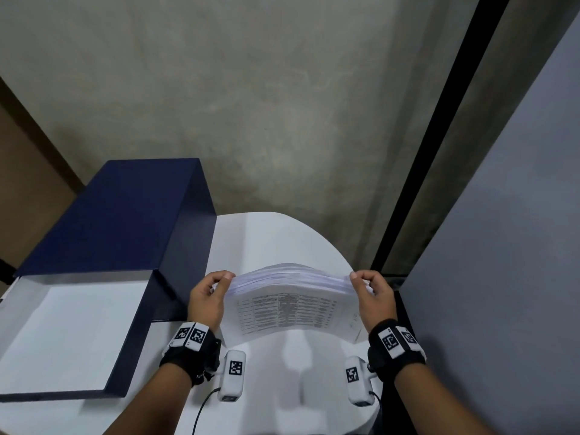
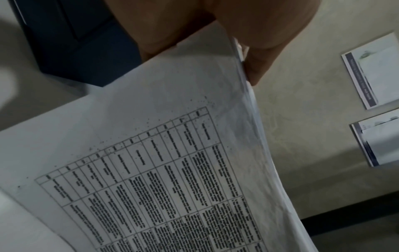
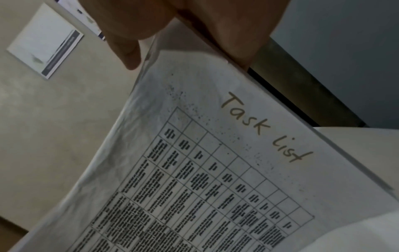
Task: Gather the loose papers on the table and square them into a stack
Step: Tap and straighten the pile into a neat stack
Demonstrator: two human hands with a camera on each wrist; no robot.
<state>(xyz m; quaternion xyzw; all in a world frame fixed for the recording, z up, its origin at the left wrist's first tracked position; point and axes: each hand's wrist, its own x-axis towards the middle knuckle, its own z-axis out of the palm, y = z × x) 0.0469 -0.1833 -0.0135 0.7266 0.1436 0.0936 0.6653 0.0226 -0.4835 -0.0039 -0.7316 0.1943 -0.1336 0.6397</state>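
Observation:
A stack of white papers (image 1: 292, 309) stands on its lower edge on the white table (image 1: 266, 240), bowed toward me, its top edges fanned. The facing sheet carries a printed table (image 2: 172, 187) and the handwritten words "Task list" (image 3: 265, 127). My left hand (image 1: 216, 290) pinches the stack's left side near the top. My right hand (image 1: 365, 285) pinches the right side at the same height. In the wrist views the fingers (image 2: 259, 56) and thumb (image 3: 127, 49) curl around the sheets' edges.
A dark blue open box (image 1: 119, 246) with a white inside stands on the table to the left of the stack. A grey wall panel (image 1: 502, 246) and a black strip rise close on the right. Papers (image 2: 371, 71) hang on the beige wall behind.

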